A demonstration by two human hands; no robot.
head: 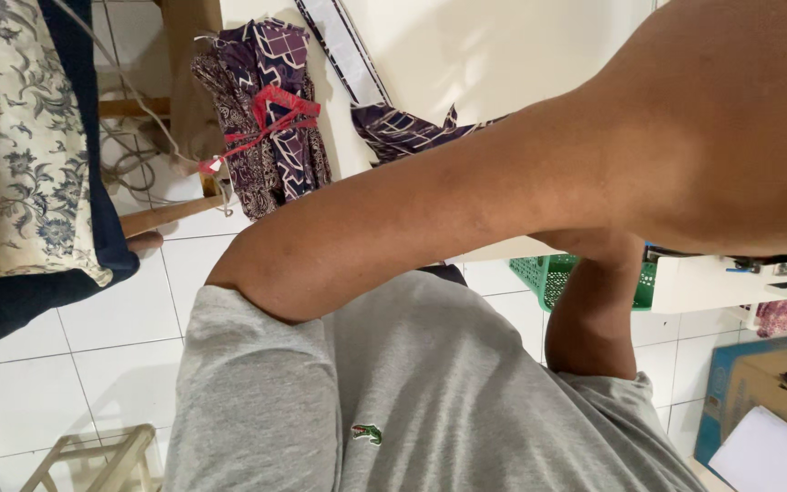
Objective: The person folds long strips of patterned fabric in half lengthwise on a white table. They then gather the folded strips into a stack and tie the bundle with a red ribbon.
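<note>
Neither of my hands shows in the head view. One bare forearm [466, 191] runs from a bent elbow at the lower left up to the top right corner, where it leaves the frame close to the camera. A second bent arm [594, 310] rises at the right and passes behind the first. Below both is my grey shirt [430, 392] with a small green emblem. Behind the arms, a bundle of dark purple patterned cloth [261, 118] tied with red string lies at the edge of a white table [503, 46]. Another piece of the same cloth [403, 128] lies beside it.
A floral cream and navy cloth [20, 137] hangs at the left. A green plastic basket [553, 273] stands under the table. At the lower right is a cardboard box [776, 392]; at the lower left, a pale wooden stool [102, 460] on the white tile floor [66, 364].
</note>
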